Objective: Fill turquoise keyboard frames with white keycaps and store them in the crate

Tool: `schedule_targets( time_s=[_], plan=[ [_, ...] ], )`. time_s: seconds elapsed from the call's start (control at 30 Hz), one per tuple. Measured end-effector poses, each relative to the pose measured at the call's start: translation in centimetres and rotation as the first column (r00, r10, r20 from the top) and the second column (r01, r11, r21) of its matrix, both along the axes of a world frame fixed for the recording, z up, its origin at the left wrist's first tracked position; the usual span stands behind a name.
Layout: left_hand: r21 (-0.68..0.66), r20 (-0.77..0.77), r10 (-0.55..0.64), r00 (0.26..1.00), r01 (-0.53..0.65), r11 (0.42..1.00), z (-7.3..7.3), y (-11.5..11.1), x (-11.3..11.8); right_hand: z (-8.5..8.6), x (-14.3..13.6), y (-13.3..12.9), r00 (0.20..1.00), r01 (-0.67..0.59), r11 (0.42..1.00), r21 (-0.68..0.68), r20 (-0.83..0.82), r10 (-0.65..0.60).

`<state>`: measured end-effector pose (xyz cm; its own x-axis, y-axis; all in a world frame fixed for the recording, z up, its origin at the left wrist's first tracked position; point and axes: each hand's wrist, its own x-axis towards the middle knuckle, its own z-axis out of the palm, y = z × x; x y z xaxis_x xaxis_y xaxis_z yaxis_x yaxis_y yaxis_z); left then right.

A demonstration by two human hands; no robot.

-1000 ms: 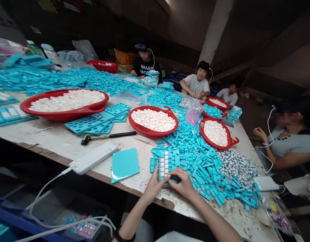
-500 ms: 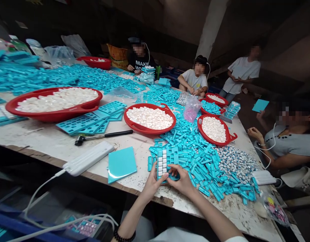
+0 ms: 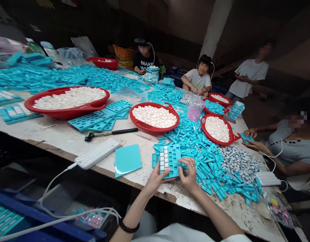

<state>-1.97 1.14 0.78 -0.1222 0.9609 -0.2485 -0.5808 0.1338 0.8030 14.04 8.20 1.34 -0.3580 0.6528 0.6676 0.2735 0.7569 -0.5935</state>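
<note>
A turquoise grid plate (image 3: 173, 160) is held up over the front edge of the table, with white caps (image 3: 164, 158) filling two columns on its left side; the cells to the right show no caps. My left hand (image 3: 156, 178) grips the plate's lower left corner, thumb on top. My right hand (image 3: 189, 173) is at the plate's right edge, its fingers curved and parted, with a ring on one finger; no piece shows between them. Turquoise strips (image 3: 202, 158) lie heaped just behind and to the right. A flat turquoise square (image 3: 128, 160) rests to the left.
Red baskets (image 3: 155, 126) of white caps stand behind the plate. A black-handled tool (image 3: 111, 132) and white power bank (image 3: 98, 153) lie left. Small white-and-blue parts (image 3: 240, 163) are piled right. A person (image 3: 291, 144) sits at the right; others are farther back.
The plate is turned flatter, showing more of its cells. My right hand has moved right, off the caps to the edge. The person at the right has lowered a turquoise plate toward the table.
</note>
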Motion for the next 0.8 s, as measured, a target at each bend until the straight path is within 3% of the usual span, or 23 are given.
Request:
schedule_targets(
  time_s=[0.07, 0.1, 0.2, 0.27, 0.33, 0.5, 0.8],
  plan=[
    [-0.02, 0.042, -0.034, 0.999, 0.035, 0.999, 0.4, -0.18, -0.18, -0.23, -0.01, 0.31, 0.995, 0.093, 0.981, -0.168, -0.017, -0.097],
    [-0.028, 0.063, -0.043, 0.997, 0.045, 0.999, 0.52, -0.26, -0.26, -0.41, -0.07, 0.44, 0.996, 0.074, 0.955, -0.289, -0.024, -0.085],
    [-0.047, 0.112, -0.053, 0.992, 0.058, 0.997, 0.61, -0.44, -0.45, -0.88, -0.32, 0.53, 0.989, -0.123, 0.796, -0.593, -0.135, 0.052],
    [-0.062, 0.118, -0.045, 0.992, 0.053, 0.997, 0.58, -0.48, -0.49, -0.91, -0.47, 0.34, 0.967, -0.234, 0.699, -0.676, -0.24, 0.092],
    [-0.08, 0.114, -0.041, 0.993, 0.05, 0.996, 0.51, -0.46, -0.47, -0.68, -0.55, 0.06, 0.945, -0.287, 0.65, -0.704, -0.32, 0.071],
    [-0.106, 0.093, -0.045, 0.995, 0.055, 0.993, 0.29, -0.3, -0.25, -0.12, -0.53, -0.32, 0.924, -0.29, 0.658, -0.695, -0.382, 0.003],
    [-0.09, 0.125, -0.029, 0.992, 0.041, 0.995, 0.04, -0.09, -0.28, -0.7, -0.52, 0.18, 0.936, -0.264, 0.694, -0.67, -0.351, 0.017]
  ],
)
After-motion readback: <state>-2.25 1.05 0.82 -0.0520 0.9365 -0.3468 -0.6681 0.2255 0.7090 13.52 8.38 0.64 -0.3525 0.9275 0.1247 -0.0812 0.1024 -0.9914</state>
